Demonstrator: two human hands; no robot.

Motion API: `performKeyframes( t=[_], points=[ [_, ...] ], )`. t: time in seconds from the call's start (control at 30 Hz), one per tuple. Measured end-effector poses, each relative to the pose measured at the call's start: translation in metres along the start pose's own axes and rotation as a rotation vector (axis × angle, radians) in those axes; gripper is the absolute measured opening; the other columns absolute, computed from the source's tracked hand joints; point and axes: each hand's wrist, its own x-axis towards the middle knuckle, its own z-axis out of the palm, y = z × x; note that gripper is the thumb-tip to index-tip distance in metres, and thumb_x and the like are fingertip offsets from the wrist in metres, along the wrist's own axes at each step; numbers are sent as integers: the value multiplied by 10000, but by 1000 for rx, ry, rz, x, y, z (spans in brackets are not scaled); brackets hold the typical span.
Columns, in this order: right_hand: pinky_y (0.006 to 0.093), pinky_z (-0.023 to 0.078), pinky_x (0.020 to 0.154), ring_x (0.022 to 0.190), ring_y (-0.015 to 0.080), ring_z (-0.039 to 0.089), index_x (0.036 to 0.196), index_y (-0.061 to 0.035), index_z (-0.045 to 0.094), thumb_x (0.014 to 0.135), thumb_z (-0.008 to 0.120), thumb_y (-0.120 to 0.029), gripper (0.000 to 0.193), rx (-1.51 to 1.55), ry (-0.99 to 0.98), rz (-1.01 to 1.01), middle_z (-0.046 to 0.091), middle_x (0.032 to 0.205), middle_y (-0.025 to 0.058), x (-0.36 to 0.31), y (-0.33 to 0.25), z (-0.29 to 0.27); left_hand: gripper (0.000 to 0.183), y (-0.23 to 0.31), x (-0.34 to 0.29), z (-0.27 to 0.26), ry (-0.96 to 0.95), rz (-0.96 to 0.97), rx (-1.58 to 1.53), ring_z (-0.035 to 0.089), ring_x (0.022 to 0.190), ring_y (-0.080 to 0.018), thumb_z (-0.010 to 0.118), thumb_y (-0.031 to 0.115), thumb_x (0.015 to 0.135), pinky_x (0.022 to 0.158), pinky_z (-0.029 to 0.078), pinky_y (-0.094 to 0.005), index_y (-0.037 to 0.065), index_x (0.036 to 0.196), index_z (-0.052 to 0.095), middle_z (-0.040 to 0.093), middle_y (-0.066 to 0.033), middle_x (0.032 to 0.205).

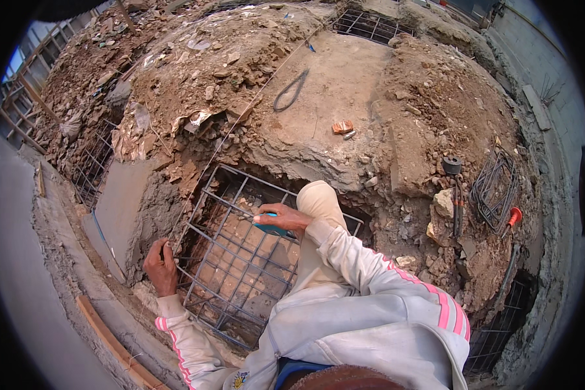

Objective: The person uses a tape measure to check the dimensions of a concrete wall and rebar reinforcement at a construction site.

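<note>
While leaning over a dug-out pit [224, 224], has broken earth [448, 84] banked from 10 round to 4 o'clock, with a pale flat patch [351, 75] set among it towards 12 and 1. Has a steel-bar mesh [240, 250] directly below, lying in the pit and just off centre towards 7 o'clock. Out between 7 and 8, near the rim of the view, a long orange-brown plank [116, 339]. At 3 o'clock, a bundle of bent rods [494, 182], with a black-headed tool [457, 195] just beside it on the inner side. At 12, a dark wire loop [291, 91] on the pale patch.

Has the left hand [161, 266] at 8 o'clock, by the mesh's edge, with fingers curled narrow near a thin taut line [248, 110] — cannot tell whether gripping anything. Holds the right hand [286, 216] near the centre, over the mesh, closed round a teal object [271, 225] — too covered to identify. At 1 o'clock, a broken orange brick [342, 127]; at 3, beside the rods, a small red cone-shaped piece [515, 216].
</note>
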Motion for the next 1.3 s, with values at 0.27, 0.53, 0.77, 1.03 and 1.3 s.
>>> performKeyframes(
  t=[0.27,0.53,0.77,1.03,1.3],
  points=[
    [475,416,1028,1159,330,578,1042,-59,681,866,593,-751,720,-34,33,-59,618,1175,160,-10,-11,-1,174,-26,-8,2,-102,-2,12,530,646,-157,578,116,1006,612,446,-320,-7,1066,686,636,-77,770],
    [512,376,1081,1293,380,496,1095,-97,687,870,575,-756,706,-49,-1,26,549,1333,187,-8,-9,2,181,-28,-9,0,-99,-34,0,587,762,-170,569,108,1010,726,489,-316,-27,1068,675,683,-97,877],
    [518,389,1061,1268,366,525,1062,-85,676,857,582,-771,722,-34,-11,49,586,1281,173,-8,-6,-1,165,-20,-6,-5,-170,-135,28,559,739,-161,573,102,1007,710,481,-310,-27,1050,666,662,-90,856],
    [488,411,1028,1211,335,555,1047,-71,672,860,573,-776,736,-36,-21,-10,611,1210,170,-8,-12,0,148,-12,-6,-7,-158,-128,27,640,759,-264,587,62,963,736,510,-352,-17,1054,671,687,-146,893],
    [500,385,1056,1296,361,494,1162,-64,668,895,561,-732,727,-92,7,12,567,1326,208,0,8,-2,147,-8,-3,-4,-54,-79,32,653,744,-251,587,60,944,721,512,-371,-22,1021,681,693,-153,851]
  ],
)
